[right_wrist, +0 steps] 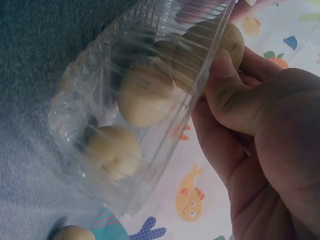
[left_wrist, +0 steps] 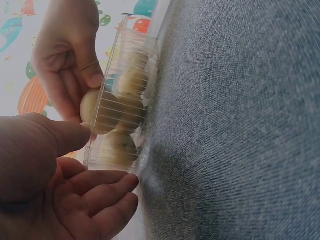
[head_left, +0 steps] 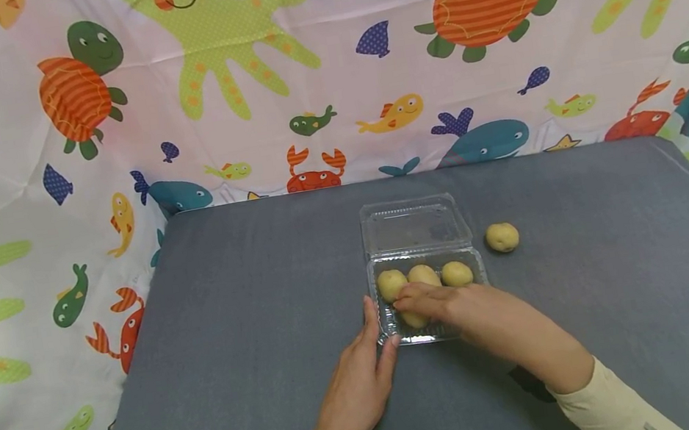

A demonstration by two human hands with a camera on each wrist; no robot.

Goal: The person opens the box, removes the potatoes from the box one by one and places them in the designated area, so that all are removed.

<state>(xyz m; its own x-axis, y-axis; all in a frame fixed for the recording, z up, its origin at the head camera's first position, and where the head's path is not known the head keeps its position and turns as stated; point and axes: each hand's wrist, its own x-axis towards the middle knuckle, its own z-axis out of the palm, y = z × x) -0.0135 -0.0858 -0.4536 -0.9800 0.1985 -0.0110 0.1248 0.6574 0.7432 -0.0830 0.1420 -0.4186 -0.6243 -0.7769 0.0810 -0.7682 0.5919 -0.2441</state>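
A clear plastic clamshell box [head_left: 391, 330] lies on the table, its lid [head_left: 416, 226] folded back toward the far side. Three potatoes [head_left: 456, 274] sit in a row along the back of the base. My right hand [head_left: 500, 318] reaches over the front part and pinches another potato [right_wrist: 234, 42] between thumb and fingers, just at the rim. My left hand [head_left: 354, 392] touches the box at its near left corner, thumb [left_wrist: 75, 136] against the rim and index finger along the left side. Its other fingers [left_wrist: 107, 197] are relaxed.
One loose potato [head_left: 502, 237] lies on the grey tablecloth [head_left: 253, 318], right of the lid. A dark patch [head_left: 532, 384] shows beneath the right forearm. A white curtain [head_left: 331, 38] printed with sea animals hangs behind and along the left side.
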